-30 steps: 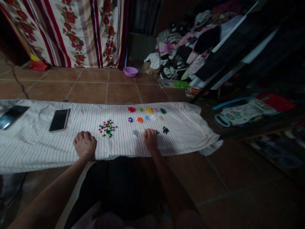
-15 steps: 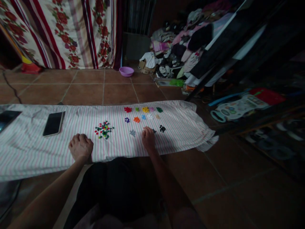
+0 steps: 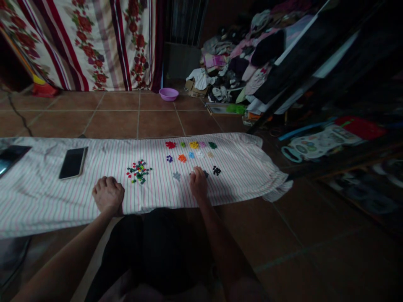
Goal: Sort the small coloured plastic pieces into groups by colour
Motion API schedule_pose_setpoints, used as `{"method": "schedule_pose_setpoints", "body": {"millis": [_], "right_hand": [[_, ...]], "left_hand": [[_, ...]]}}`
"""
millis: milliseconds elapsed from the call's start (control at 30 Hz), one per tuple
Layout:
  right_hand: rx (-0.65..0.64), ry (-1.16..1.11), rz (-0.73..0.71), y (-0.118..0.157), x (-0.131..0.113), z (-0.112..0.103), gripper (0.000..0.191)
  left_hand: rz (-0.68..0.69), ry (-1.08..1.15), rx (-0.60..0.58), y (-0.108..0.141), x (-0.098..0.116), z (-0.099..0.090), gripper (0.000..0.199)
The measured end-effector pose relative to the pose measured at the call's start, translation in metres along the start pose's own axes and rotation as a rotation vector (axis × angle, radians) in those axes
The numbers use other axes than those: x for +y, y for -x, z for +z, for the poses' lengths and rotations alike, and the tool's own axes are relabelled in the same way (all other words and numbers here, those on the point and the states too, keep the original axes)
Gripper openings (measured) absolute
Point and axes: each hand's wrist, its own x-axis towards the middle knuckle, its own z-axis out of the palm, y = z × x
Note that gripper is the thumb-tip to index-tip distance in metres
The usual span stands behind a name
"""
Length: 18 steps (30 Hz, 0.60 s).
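My right hand [image 3: 198, 183] is closed over the striped cloth [image 3: 166, 191], its fingertips beside a dark grey-green pile [image 3: 205, 173]. What it pinches, if anything, is too small to name. A grey pile [image 3: 176, 175] lies to its left and a black pile [image 3: 216, 170] to its right. Behind are small piles sorted by colour, among them red [image 3: 170, 144], yellow [image 3: 194, 144], orange [image 3: 181, 158] and dark green [image 3: 213, 145]. My left hand [image 3: 108, 195] rests on the cloth with curled fingers, left of a mixed-colour pile [image 3: 138, 171]; anything under it is hidden.
A phone [image 3: 73, 162] lies on the cloth at the left, with another dark glossy device [image 3: 12, 158] at the far left. Past the cloth, a purple basin [image 3: 168, 94] stands on the tiled floor. Heaped clothes [image 3: 233, 63] and a toy board [image 3: 321, 140] are on the right.
The camera view has shifted slightly. My right hand has drawn back a little, so more of the dark grey-green pile shows. My left hand stays in place.
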Motion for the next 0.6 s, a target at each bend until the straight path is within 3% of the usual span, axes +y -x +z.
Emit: {"method": "schedule_pose_setpoints", "body": {"millis": [600], "right_hand": [[0.043, -0.097, -0.041, 0.0000, -0.0010, -0.0093, 0.034]], "left_hand": [[-0.022, 0.044, -0.030, -0.0001, 0.0026, -0.0048, 0.033]]}}
